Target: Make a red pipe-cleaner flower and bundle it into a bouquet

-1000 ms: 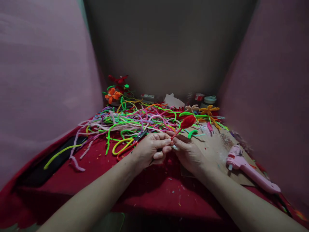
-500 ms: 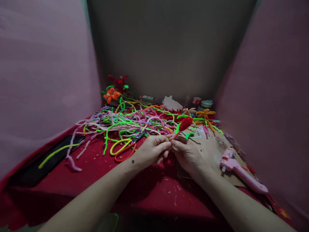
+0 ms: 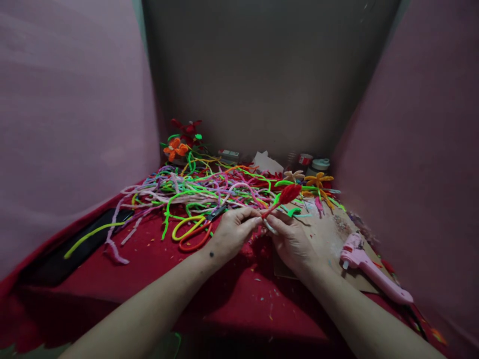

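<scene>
Between my two hands is a red pipe-cleaner flower bud (image 3: 290, 193), its fuzzy head pointing up and to the right. My left hand (image 3: 239, 227) pinches the lower end of its red stem between thumb and fingers. Close beside it, my right hand (image 3: 288, 237) also has its fingers closed on the stem. A white ring-like piece (image 3: 270, 227) shows at the right fingers; I cannot tell what it is. Scissors (image 3: 198, 229) with one yellow and one red handle lie just left of my left hand.
A tangle of coloured pipe cleaners (image 3: 209, 189) spreads across the red cloth (image 3: 239, 309). On the right a pink glue gun (image 3: 374, 269) rests on cardboard (image 3: 325, 229). A black flat object (image 3: 75, 244) lies left. Orange flowers (image 3: 175, 148) and a lidded jar (image 3: 321, 165) stand behind.
The red bud has tilted further to the right, and its head looks broader. Both hands stay together at its stem, with the fingers slightly shifted. The whole view has moved a little.
</scene>
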Action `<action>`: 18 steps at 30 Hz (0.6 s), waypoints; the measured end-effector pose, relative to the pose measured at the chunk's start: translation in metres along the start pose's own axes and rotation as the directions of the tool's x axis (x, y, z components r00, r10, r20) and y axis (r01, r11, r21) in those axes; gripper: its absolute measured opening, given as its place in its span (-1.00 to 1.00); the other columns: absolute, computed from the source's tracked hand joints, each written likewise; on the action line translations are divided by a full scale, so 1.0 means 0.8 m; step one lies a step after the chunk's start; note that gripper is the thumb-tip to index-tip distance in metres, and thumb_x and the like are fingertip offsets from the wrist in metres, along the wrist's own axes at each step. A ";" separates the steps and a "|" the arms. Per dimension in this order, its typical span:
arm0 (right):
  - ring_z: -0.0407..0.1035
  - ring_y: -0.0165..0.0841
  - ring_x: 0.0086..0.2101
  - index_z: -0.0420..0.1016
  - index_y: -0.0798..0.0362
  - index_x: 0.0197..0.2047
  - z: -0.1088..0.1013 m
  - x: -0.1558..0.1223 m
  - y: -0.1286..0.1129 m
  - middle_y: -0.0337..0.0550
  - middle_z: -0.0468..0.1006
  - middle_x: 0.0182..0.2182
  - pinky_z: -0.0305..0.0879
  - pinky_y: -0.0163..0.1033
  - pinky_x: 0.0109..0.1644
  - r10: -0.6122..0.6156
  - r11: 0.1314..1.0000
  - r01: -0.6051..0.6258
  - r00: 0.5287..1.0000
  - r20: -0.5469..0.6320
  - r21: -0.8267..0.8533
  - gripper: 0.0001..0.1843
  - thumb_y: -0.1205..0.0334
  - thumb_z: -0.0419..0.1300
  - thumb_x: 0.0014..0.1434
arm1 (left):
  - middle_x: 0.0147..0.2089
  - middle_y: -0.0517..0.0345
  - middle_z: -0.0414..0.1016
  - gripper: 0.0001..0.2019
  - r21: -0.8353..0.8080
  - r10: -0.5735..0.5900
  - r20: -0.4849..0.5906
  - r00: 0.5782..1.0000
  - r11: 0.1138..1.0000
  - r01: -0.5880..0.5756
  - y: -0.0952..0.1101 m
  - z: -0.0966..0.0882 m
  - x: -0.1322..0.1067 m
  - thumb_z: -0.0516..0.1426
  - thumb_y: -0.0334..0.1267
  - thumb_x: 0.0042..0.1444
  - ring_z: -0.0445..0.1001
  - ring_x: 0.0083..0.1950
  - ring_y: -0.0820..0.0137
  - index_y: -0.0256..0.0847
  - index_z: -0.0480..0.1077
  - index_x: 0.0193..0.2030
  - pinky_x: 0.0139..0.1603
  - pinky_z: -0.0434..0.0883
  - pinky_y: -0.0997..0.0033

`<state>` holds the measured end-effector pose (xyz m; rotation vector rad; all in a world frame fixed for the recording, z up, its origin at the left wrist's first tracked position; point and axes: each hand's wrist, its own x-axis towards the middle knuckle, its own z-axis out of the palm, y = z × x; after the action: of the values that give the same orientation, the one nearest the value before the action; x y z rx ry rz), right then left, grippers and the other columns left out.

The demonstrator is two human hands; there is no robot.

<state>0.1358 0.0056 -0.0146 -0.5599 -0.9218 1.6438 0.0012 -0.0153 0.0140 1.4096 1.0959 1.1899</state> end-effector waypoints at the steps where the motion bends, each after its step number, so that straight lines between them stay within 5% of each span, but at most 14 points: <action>1: 0.38 -0.40 -0.41 0.57 0.00 -0.43 0.000 0.000 -0.001 -0.31 0.57 -0.45 0.24 -0.27 -0.21 -0.002 1.000 0.002 1.000 -0.011 -0.001 -0.87 0.35 0.33 -0.15 | -0.66 0.37 0.14 -0.87 -0.031 -0.016 0.003 1.000 0.999 0.016 0.000 0.000 0.000 0.12 -0.27 -0.03 0.04 -0.64 0.63 -0.30 0.35 -0.49 -0.63 -0.01 0.59; 9: 0.37 -0.39 -0.40 0.58 -0.03 -0.46 -0.006 0.002 0.003 -0.31 0.58 -0.46 0.27 -0.25 -0.20 -0.009 1.000 0.009 1.000 -0.008 0.010 -0.83 0.40 0.34 -0.20 | -0.63 0.35 0.22 -0.79 -0.317 -0.136 0.153 0.979 0.931 0.179 -0.002 -0.004 0.001 0.21 -0.23 -0.09 0.02 -0.71 0.72 -0.31 0.29 -0.50 -0.70 -0.07 0.65; 18: 0.38 -0.37 -0.40 0.58 -0.01 -0.46 -0.007 0.006 0.001 -0.28 0.58 -0.46 0.26 -0.22 -0.19 0.029 0.999 -0.030 0.999 0.044 0.027 -0.80 0.40 0.36 -0.25 | -0.60 0.32 0.27 -0.81 -0.389 -0.160 0.309 0.938 0.878 0.278 -0.008 -0.008 0.002 0.18 -0.25 -0.02 -0.02 -0.76 0.74 -0.32 0.28 -0.46 -0.79 -0.05 0.71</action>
<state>0.1383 0.0115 -0.0181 -0.5229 -0.9252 1.6982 -0.0054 -0.0118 0.0083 1.0331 0.7250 0.9653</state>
